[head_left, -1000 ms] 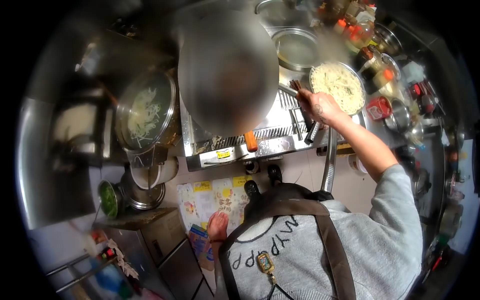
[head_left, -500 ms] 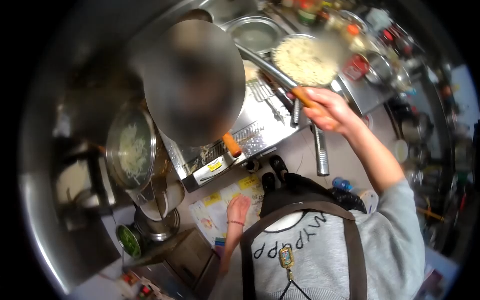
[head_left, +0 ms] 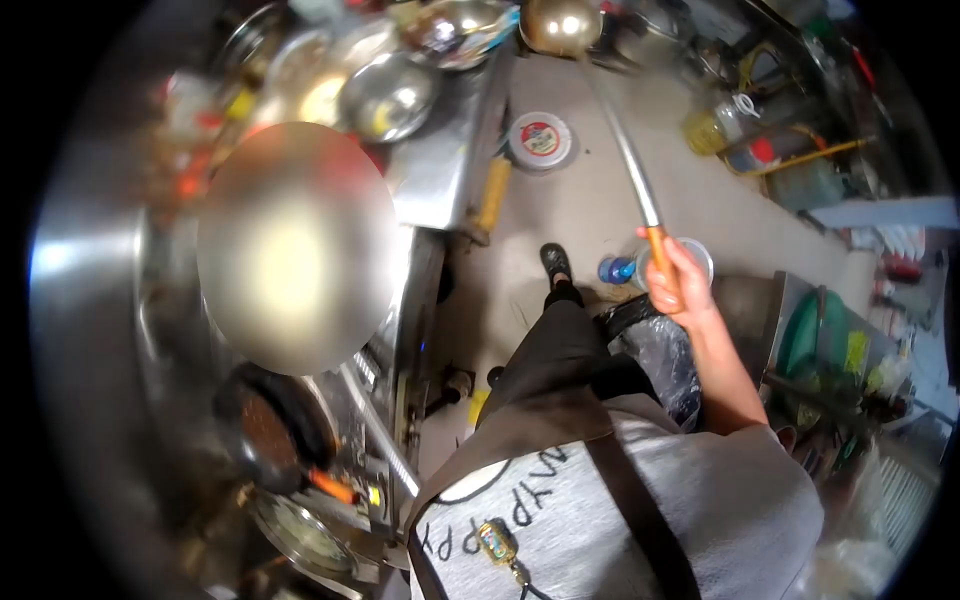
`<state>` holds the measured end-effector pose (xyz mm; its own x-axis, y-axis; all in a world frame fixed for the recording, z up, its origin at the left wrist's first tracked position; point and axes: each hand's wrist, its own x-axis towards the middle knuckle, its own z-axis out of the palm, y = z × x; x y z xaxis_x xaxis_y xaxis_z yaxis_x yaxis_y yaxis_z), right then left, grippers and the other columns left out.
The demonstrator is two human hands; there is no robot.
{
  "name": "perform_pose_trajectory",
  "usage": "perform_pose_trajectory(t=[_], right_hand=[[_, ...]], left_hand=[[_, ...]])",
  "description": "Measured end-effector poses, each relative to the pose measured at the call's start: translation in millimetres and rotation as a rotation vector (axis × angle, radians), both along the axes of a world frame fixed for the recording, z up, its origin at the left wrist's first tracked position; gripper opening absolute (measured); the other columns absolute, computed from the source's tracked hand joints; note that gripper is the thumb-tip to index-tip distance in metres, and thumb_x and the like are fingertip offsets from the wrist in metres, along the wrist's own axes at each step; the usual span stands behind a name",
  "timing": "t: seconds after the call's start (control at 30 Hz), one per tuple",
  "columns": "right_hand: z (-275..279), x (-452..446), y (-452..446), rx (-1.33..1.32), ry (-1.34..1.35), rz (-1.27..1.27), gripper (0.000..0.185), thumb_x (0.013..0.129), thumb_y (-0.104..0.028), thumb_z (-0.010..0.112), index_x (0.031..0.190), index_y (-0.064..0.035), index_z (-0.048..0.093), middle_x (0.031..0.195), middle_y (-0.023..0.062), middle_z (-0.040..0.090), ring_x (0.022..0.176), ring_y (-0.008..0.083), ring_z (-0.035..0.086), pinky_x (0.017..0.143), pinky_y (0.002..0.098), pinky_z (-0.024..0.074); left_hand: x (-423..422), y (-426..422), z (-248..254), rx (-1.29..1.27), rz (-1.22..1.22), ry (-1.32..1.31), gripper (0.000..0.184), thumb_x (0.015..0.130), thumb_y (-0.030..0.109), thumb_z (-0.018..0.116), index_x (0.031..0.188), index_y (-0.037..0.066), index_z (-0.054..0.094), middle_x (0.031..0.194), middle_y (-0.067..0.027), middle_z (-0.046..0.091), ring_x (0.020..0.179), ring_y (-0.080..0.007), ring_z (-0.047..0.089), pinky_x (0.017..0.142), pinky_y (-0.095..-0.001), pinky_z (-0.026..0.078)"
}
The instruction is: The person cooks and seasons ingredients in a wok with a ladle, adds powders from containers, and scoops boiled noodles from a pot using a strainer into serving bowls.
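Observation:
My right hand [head_left: 682, 283] is closed round the orange-brown wooden grip of a long metal ladle [head_left: 628, 150]. Its shaft stretches forward over the floor, and its round bowl [head_left: 560, 25] is at the top edge of the view. Below and beside that hand are a blue bottle [head_left: 614, 269] and a white round container [head_left: 697, 258]. My left hand is out of view. On the stove to the left stands a dark pan [head_left: 265, 428], near a wooden handle [head_left: 332, 486]. A large blurred oval hides part of the counter.
A steel bowl [head_left: 388, 98] sits on the metal counter [head_left: 435, 180]. On the floor lies a round tub [head_left: 541, 140] with a red label. A bin lined with plastic [head_left: 660, 360] stands by my legs. Oil bottles [head_left: 708, 130] and a green basket [head_left: 812, 335] are at right.
My view has swung right, away from the stove. My right hand still grips the ladle, whose bowl is now over the floor side. My left hand has left the view.

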<state>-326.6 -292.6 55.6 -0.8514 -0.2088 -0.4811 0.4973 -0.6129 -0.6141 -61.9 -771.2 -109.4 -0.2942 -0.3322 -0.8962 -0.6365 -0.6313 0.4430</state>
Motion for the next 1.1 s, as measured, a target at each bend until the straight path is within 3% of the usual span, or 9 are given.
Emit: perform_pose_trajectory(t=[0.3,0.47,0.57,0.63,0.73,0.9,0.97,1.03,1.1], right_hand=[[-218.2,-184.3,78.0,-0.144,-0.458,0.007,0.030,0.094,-0.038,0.048,0.113,-0.0147,0.051,0.060,-0.0018,0.037,0.042,0.0065,0.028,0.038,0.0215,0.0241],[-293.9,-271.6,43.1,0.358,-0.383,0.266,0.028,0.092,-0.029,0.052,0.107,-0.0059,0.055,0.065,0.0058,0.050,0.042,0.0150,0.047,0.037,0.0311,0.0386],[-346.6,-319.1,28.2,0.696,-0.207,0.473,0.026,0.090,-0.025,0.051,0.101,-0.0024,0.057,0.070,0.0131,0.059,0.049,0.0265,0.056,0.046,0.0382,0.0452],[-389.2,-334.3,15.3,1.062,0.016,0.565,0.028,0.089,-0.024,0.050,0.099,0.0010,0.057,0.075,0.0187,0.063,0.060,0.0340,0.062,0.055,0.0416,0.0506],[-428.0,-359.4,11.8,1.257,0.132,0.599,0.029,0.086,-0.024,0.049,0.091,0.0029,0.060,0.078,0.0212,0.064,0.073,0.0396,0.063,0.068,0.0420,0.0526],[-465.9,-386.4,22.6,1.296,0.268,0.691,0.022,0.084,-0.019,0.054,0.090,0.0024,0.057,0.067,0.0195,0.062,0.065,0.0394,0.062,0.059,0.0450,0.0506],[-483.8,-387.1,25.0,1.380,0.303,0.665,0.023,0.082,-0.017,0.054,0.093,0.0025,0.054,0.068,0.0203,0.062,0.066,0.0393,0.062,0.059,0.0451,0.0508],[-491.5,-390.6,31.5,1.395,0.276,0.638,0.028,0.080,-0.016,0.057,0.100,0.0018,0.048,0.071,0.0223,0.062,0.067,0.0396,0.063,0.060,0.0456,0.0511],[-484.2,-394.6,40.0,1.367,0.213,0.765,0.030,0.081,-0.017,0.057,0.101,0.0014,0.044,0.071,0.0229,0.062,0.068,0.0404,0.062,0.061,0.0470,0.0506]], left_hand=[[-172.6,121.2,28.7,-0.194,-0.429,-0.196,0.031,0.094,0.020,0.050,0.117,0.000,0.051,0.102,-0.0158,0.062,0.094,-0.0239,0.062,0.082,-0.0334,0.052],[-261.6,170.0,27.1,-0.237,-0.762,-0.139,0.035,0.095,0.023,0.050,0.121,-0.001,0.049,0.106,-0.0168,0.062,0.098,-0.0243,0.061,0.085,-0.0341,0.050],[-357.1,244.9,14.6,-0.103,-0.699,-0.150,0.034,0.095,0.022,0.050,0.119,-0.002,0.051,0.107,-0.0167,0.062,0.098,-0.0249,0.062,0.087,-0.0344,0.050],[-393.3,275.2,-35.2,0.029,-0.724,-0.077,0.032,0.094,0.020,0.052,0.119,0.000,0.052,0.108,-0.0156,0.062,0.100,-0.0238,0.061,0.086,-0.0349,0.050],[-461.8,326.6,-140.4,0.184,-0.663,-0.094,0.034,0.093,0.023,0.051,0.119,0.001,0.050,0.107,-0.0134,0.060,0.100,-0.0245,0.060,0.086,-0.0370,0.048],[-574.9,370.5,-366.3,0.169,-0.244,0.019,0.021,0.092,0.021,0.050,0.098,0.002,0.058,0.092,-0.0086,0.061,0.086,-0.0201,0.059,0.071,-0.0315,0.049],[-619.9,357.7,-464.2,0.224,-0.096,0.059,0.025,0.093,0.024,0.050,0.103,0.003,0.057,0.100,-0.0092,0.060,0.091,-0.0195,0.058,0.068,-0.0320,0.047],[-680.7,341.4,-512.2,-0.066,0.059,0.068,0.029,0.093,0.027,0.051,0.109,0.003,0.054,0.110,-0.0095,0.058,0.096,-0.0208,0.058,0.070,-0.0329,0.048],[-733.8,320.7,-506.7,-0.119,0.025,0.035,0.033,0.095,0.026,0.047,0.117,0.002,0.050,0.119,-0.0117,0.054,0.103,-0.0228,0.055,0.077,-0.0322,0.048]])
